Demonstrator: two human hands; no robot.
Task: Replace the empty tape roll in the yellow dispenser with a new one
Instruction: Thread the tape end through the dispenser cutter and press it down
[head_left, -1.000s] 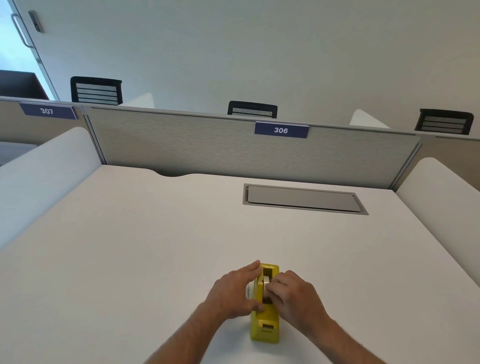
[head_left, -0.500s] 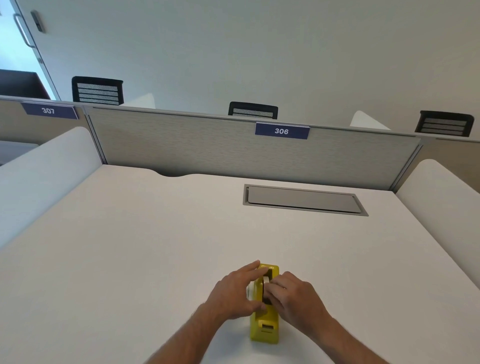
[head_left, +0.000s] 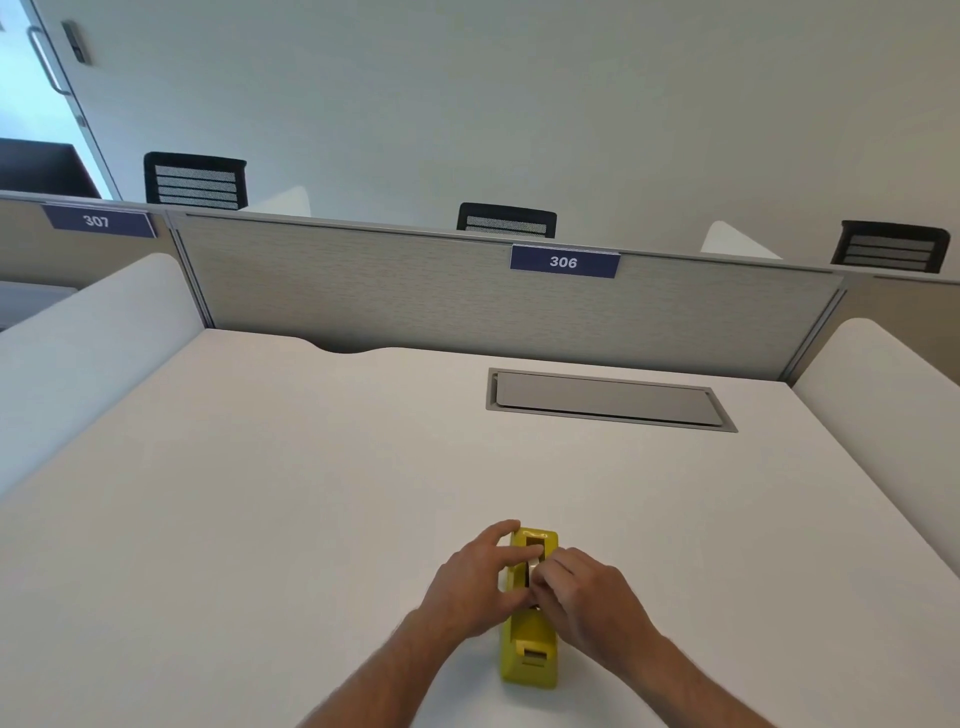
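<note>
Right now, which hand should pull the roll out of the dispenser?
Probably the right hand: its fingers already pinch at the roll in the slot, while the left hand braces the yellow dispenser.

An open-plan office; a white bench behind a grey partition, numbered plates 306 and 307; mesh chairs beyond.

A broad, matte white worktop fills the lower two thirds of the frame; its far edge carries a shallow curved notch in the upper left of the surface; a flat grey rectangular metal hatch sits flush in it at right of centre, toward the far edge; a yellow plastic tape dispenser stands directly on it at bottom centre, well apart from the hatch, lengthwise toward the viewer.
</note>
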